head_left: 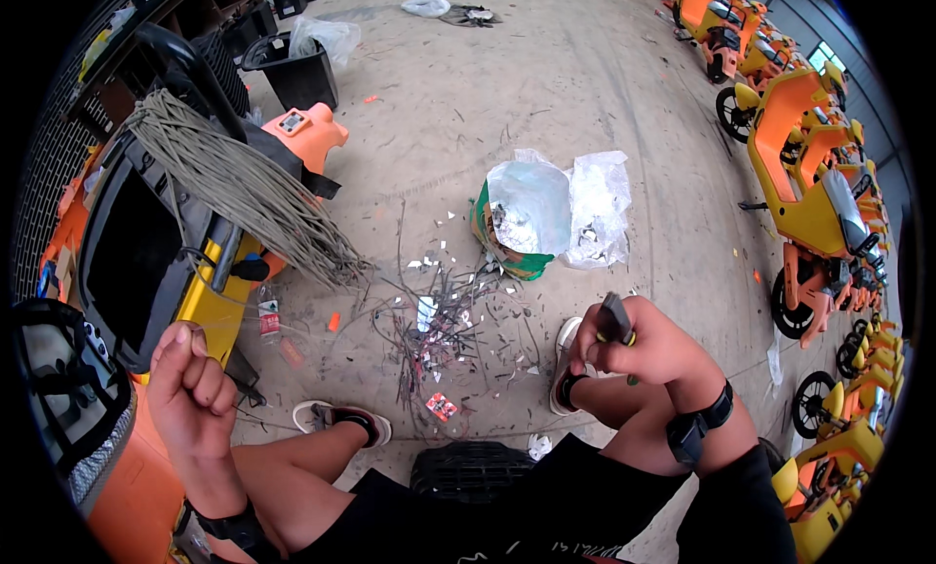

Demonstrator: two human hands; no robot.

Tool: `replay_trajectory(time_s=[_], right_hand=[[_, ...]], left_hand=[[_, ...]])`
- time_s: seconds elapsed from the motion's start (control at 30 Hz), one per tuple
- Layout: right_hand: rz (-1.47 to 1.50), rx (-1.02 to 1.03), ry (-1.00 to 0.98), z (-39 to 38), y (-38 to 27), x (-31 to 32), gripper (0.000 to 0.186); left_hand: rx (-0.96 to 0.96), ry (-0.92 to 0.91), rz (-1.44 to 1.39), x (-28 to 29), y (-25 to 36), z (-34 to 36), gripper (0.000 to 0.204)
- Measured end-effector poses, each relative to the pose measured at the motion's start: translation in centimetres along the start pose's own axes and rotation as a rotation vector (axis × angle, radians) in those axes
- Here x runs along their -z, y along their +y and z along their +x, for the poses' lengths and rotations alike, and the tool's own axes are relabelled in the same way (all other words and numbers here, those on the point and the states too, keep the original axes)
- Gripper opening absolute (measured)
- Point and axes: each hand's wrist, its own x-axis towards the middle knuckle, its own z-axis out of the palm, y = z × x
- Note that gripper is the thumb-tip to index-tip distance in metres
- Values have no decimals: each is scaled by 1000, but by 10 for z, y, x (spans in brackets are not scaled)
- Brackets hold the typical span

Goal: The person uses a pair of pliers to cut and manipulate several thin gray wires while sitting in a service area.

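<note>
So, left hand (193, 387): thumb and fingertips pinched together on what looks like a thin pale strand (255, 322); too faint to tell where it ends
Right hand (648, 340): curled around a small dark-headed tool (614, 318), head poking up above the fist, well apart from the left
Grey cable bundle (234, 189): beyond the left hand, draped over a yellow scooter part (232, 296)
Floor between the feet: wire scraps (429, 340), white bits
Further out: open sack (526, 208) beyond the right hand, scooters (799, 164) lined up far right
</note>
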Motion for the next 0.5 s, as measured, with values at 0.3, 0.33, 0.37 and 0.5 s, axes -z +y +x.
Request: replay_trajectory(time_s=[0.3,0.33,0.37,0.5], right_hand=[[9,-85,68,5,-12,2,9],[22,-83,70,6,-11,1,9],[34,-81,71,6,-10,0,8],[67,-100,40,9,-12,-6,9]], left_hand=[[54,165,121,-17,-18,2,17],[76,123,127,-16,-20,1,16],[93,107,133,-19,-21,1,16],[161,49,161,-33,-28,-3,17]])
